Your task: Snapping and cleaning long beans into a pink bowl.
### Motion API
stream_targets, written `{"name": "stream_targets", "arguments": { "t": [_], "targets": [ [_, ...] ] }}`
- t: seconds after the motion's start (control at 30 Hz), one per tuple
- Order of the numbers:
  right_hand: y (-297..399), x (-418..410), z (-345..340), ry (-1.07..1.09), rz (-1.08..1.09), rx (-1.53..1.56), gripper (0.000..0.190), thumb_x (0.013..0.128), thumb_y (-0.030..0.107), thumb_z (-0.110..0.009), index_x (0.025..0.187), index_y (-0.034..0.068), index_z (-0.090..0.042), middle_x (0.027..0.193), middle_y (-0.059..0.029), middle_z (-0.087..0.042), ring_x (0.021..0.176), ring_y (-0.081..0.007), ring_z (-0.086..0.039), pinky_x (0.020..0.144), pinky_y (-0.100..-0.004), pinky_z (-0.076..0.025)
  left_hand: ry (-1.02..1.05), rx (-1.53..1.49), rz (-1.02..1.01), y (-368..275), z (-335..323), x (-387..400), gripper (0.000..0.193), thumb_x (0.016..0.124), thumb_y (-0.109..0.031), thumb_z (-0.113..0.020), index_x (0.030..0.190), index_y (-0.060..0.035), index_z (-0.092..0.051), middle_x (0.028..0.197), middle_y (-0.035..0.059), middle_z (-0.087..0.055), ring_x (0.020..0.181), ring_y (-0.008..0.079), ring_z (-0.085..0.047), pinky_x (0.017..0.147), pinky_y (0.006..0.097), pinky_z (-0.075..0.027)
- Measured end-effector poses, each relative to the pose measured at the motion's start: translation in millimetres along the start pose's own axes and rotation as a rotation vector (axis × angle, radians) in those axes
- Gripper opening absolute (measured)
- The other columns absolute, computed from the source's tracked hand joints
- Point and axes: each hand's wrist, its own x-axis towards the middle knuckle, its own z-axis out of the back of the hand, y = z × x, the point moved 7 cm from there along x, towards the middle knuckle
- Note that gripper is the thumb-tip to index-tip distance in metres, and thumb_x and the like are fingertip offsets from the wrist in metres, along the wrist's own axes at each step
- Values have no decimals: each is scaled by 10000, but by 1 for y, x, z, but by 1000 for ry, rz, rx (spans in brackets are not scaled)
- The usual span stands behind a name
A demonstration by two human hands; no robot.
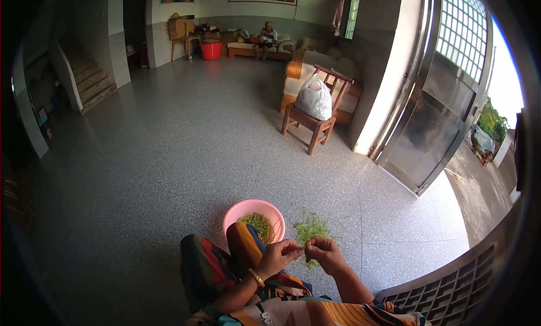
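Observation:
My left hand (280, 256), with a gold-coloured bangle (256, 278) on its wrist, pinches thumb against fingers. Close beside it, my right hand (324, 253) is curled in the same kind of pinch. A small bit of green stem (302, 247) shows between the fingertips, mostly hidden by them. Just beyond my knees, a pink plastic basin (233, 212) holds cut green stems (258, 222). To its right, a loose heap of feathery green leaves and trimmings (312, 228) lies on the floor, partly behind my hands.
A wooden chair (310, 122) bears a tied white plastic bag (315, 98). Right of it stands a metal door (431, 131), swung open to the outside. Across the speckled floor (177, 148), a seated person (267, 36) is on a sofa near a red tub (211, 51). Stairs (91, 82) rise at left.

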Motion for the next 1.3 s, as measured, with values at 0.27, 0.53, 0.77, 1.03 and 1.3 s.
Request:
{"name": "stream_targets", "arguments": {
  "t": [0.27,0.53,0.77,1.03,1.3],
  "targets": [
    [-8,-3,-6,59,-106,197,133,808,138,-596,836,12,-563,722,-38,-556,646,-125,-530,624,-256,-440,15,173,-64,-14,4,1,167,754,-174,-665,789,-20,-612,660,42,-606,591,68,-561,537,221,-440],
    [-16,0,-13,-11,-129,210,164,801,174,-604,838,22,-554,720,-28,-545,646,-116,-514,617,-240,-420,-46,206,-98,-21,6,-1,172,764,-172,-655,804,-16,-598,664,48,-605,586,76,-559,541,230,-445],
    [-18,7,-17,14,-11,210,124,822,149,-572,835,34,-528,711,-35,-531,651,-122,-522,614,-244,-436,-252,-166,-60,-4,19,-2,138,820,-156,-593,865,-30,-563,733,19,-592,665,80,-557,599,220,-451],
    [7,5,-23,-15,30,516,84,830,120,-536,850,40,-518,811,-72,-542,690,-145,-517,650,-274,-444,-334,-358,76,0,26,-4,124,854,-153,-544,903,-44,-575,691,2,-576,628,58,-538,574,192,-434],
    [3,-1,1,-35,43,-61,115,793,74,-537,878,-2,-549,808,-73,-559,729,-146,-541,662,-270,-462,-56,-31,3,-5,6,0,163,829,-171,-584,848,-10,-601,682,3,-593,623,42,-549,551,186,-438]
  ]
}}
